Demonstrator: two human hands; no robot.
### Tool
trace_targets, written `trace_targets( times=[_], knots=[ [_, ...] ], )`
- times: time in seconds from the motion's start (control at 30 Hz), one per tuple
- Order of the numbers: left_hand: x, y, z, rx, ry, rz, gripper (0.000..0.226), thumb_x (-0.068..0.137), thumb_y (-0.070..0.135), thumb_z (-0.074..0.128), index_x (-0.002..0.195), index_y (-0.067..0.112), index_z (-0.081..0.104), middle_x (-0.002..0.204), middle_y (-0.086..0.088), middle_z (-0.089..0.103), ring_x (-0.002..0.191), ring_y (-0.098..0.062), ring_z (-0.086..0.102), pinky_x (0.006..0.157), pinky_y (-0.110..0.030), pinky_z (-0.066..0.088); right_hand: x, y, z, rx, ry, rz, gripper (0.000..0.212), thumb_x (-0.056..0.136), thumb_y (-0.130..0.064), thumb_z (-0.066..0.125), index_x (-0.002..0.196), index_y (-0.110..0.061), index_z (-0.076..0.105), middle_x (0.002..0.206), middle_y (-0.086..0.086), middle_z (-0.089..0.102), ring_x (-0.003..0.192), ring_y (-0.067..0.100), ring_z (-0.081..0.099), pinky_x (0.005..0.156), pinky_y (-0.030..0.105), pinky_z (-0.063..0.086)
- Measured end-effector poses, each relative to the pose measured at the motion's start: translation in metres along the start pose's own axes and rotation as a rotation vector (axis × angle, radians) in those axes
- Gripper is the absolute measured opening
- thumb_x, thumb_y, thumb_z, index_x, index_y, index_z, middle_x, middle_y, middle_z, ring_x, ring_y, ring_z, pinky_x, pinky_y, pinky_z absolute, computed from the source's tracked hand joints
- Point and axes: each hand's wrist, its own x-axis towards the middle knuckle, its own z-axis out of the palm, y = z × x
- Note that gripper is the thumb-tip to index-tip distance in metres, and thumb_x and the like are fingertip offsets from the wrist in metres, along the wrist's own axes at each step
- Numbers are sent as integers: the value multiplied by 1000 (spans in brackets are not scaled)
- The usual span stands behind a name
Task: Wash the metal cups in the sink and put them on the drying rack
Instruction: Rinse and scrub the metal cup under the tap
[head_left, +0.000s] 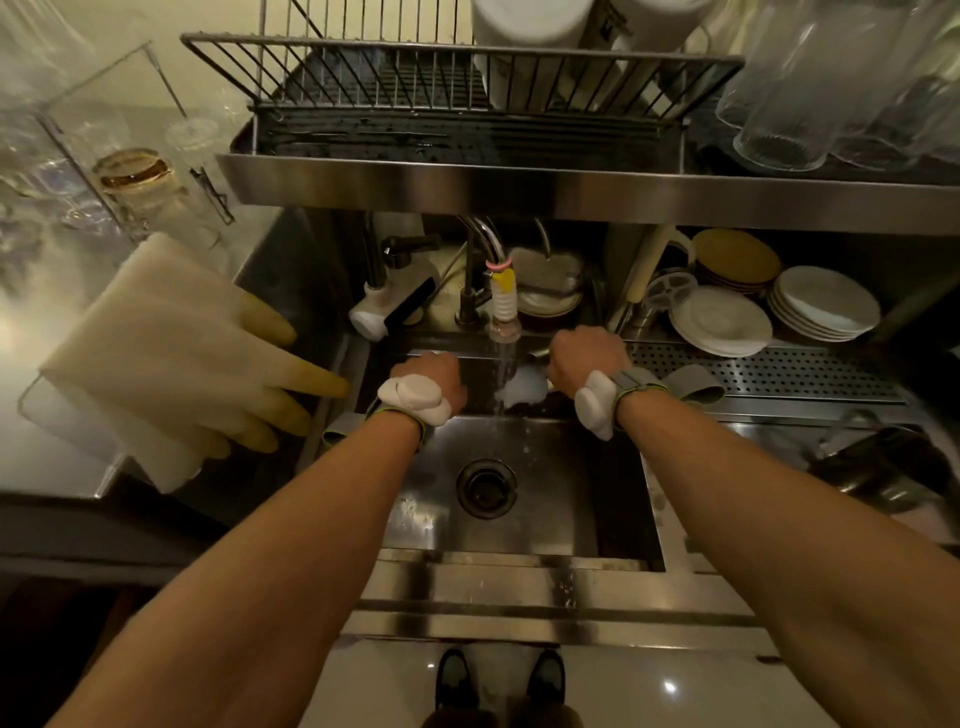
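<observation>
Both my hands reach into the steel sink (550, 467) under the running tap (504, 312). My right hand (587, 358) is curled round a small metal cup (524, 387), whose pale wet side shows in the stream just left of the fist. My left hand (428, 371) hangs at the far left of the basin, knuckles up, its fingers hidden below the hand. I cannot tell whether it holds anything. The wire drying rack (467, 78) stands on the shelf above the sink.
Pale rubber gloves (208, 364) drape over the sink's left edge. Stacked plates (826, 301) and a perforated tray (769, 369) lie to the right, with dark metal ware (883, 462) nearer. Upturned glasses (810, 104) stand on the upper right. The drain (487, 487) is in the sink's middle.
</observation>
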Motion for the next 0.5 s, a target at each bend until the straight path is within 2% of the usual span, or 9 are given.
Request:
trace_targets(
  times=[0.17, 0.23, 0.37, 0.5],
  knots=[
    [-3, 0, -1, -7, 5, -27, 37, 89, 40, 51, 112, 14, 65, 116, -14, 64, 101, -36, 63, 76, -37, 47, -1, -3, -11, -73, 9, -23, 30, 90, -24, 54, 113, -6, 59, 114, 17, 61, 107, 35, 58, 83, 40, 45],
    [-5, 1, -2, -15, 6, -40, 38, 89, 39, 51, 114, 14, 64, 118, -15, 63, 103, -37, 62, 79, -38, 48, -2, -5, -16, -107, 17, -34, 30, 90, -23, 54, 114, -6, 59, 116, 17, 61, 108, 35, 57, 81, 40, 44],
    [-7, -1, -3, -52, 1, -46, 38, 89, 40, 53, 113, 13, 65, 114, -14, 65, 100, -36, 64, 75, -36, 47, -3, -9, -25, -171, 25, -49, 26, 89, -23, 57, 109, -7, 63, 113, 15, 63, 106, 33, 59, 79, 38, 44],
    [-10, -2, 0, -112, -9, -47, 38, 89, 40, 54, 114, 13, 64, 118, -13, 64, 103, -35, 63, 81, -38, 49, -1, -13, -30, -148, -3, -28, 26, 90, -25, 56, 108, -7, 63, 111, 14, 63, 104, 31, 60, 75, 36, 41]
  ],
)
